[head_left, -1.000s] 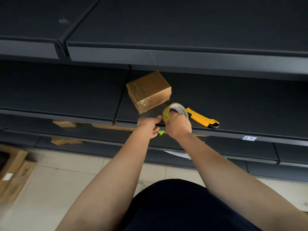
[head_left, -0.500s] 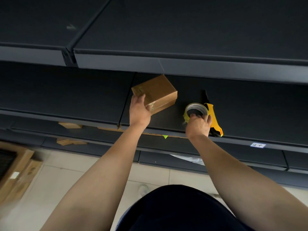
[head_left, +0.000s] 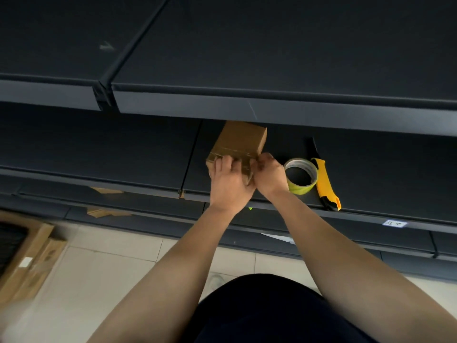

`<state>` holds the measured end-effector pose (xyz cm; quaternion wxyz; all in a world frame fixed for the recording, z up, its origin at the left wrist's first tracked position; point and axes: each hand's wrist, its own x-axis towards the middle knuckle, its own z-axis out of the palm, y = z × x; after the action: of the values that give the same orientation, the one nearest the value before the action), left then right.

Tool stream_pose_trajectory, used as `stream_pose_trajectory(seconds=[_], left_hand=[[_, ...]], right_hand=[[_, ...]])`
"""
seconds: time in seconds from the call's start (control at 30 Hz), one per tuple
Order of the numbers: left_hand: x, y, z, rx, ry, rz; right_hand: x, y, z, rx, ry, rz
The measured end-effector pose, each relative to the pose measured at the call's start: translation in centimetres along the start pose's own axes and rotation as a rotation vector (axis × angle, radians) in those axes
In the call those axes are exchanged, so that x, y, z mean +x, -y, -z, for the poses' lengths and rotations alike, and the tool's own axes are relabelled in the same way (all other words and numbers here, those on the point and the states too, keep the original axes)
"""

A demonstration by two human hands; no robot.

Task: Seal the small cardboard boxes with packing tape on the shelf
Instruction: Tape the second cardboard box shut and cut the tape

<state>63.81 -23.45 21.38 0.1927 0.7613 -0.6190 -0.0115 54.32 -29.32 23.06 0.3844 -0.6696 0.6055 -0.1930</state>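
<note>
Dark shelf (head_left: 371, 169); the box (head_left: 243, 138) carries tape already; left hand (head_left: 228, 180) grips it, right hand (head_left: 270, 178) pinches its corner; smoothing remains, I judge.

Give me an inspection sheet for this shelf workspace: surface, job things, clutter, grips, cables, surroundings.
Surface: dark shelf, with a seam just left of the box.
Job's things: cardboard box on the shelf, tape bands across its near part; tape roll lying flat to its right.
Clutter: yellow knife beside the roll; cardboard scraps on the shelf below.
Grips: left hand holds the box's near face; right hand pinches at its near right corner.
Cables: nothing seen.
Surroundings: upper shelf overhead; flat cartons on the tiled floor; small label on the shelf edge.
</note>
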Motion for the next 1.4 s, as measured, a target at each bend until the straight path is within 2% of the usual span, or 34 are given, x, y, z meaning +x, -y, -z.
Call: stream_pose_trajectory(seconds=[0.1, 0.17, 0.2, 0.3, 0.37, 0.43, 0.5, 0.6, 0.67, 0.77, 0.87, 1.0, 1.1, 1.23, 1.4], left_hand=[[-0.4, 0.4, -0.3, -0.011, -0.051, -0.112], [-0.6, 0.5, -0.4, 0.0, -0.074, -0.171], [-0.5, 0.5, -0.4, 0.002, -0.081, -0.183], [-0.3, 0.5, -0.2, -0.005, -0.076, -0.183], [-0.3, 0.5, 0.0, -0.013, -0.075, -0.206], [-0.4, 0.7, 0.0, -0.027, -0.089, -0.227], [-0.4, 1.0, -0.1, -0.039, -0.108, -0.242], [-0.5, 0.3, 0.0, -0.121, -0.133, -0.2], [-0.2, -1.0, 0.6, -0.277, -0.143, -0.095], [1.0, -3.1, 2.4, -0.606, -0.023, 0.077], [1.9, -4.7, 3.7, -0.81, 0.103, 0.073], [1.2, -5.2, 3.6, -0.788, -0.029, -0.045], [0.6, -5.2, 3.4, -0.719, -0.068, -0.056], [0.4, -5.5, 3.8, -0.749, -0.055, 0.058], [0.8, -6.0, 4.9, -0.842, 0.086, 0.238]], right_hand=[[0.1, -0.8, 0.5, -0.064, -0.14, -0.018], [0.0, -1.9, 1.3, -0.232, -0.275, -0.085], [0.0, -2.6, 1.7, -0.352, -0.276, -0.145], [0.0, -4.2, 3.1, -0.579, -0.083, -0.318], [0.0, -5.1, 3.2, -0.612, -0.002, -0.337], [-0.3, -5.6, 3.2, -0.593, -0.035, -0.288], [-0.6, -5.4, 3.8, -0.558, -0.14, -0.204], [-1.4, -3.7, 5.9, -0.404, -0.232, -0.043], [-2.0, -2.2, 7.5, -0.251, -0.194, 0.045], [-3.0, -0.5, 9.1, -0.11, -0.092, 0.127], [-3.7, 0.4, 9.2, -0.059, -0.043, 0.151], [-3.6, 0.8, 9.3, -0.047, -0.009, 0.137], [-3.7, 0.9, 9.5, -0.011, 0.028, 0.12], [-3.7, 1.2, 9.9, -0.12, 0.082, 0.161], [-3.5, 1.5, 10.2, -0.297, 0.151, 0.197]])
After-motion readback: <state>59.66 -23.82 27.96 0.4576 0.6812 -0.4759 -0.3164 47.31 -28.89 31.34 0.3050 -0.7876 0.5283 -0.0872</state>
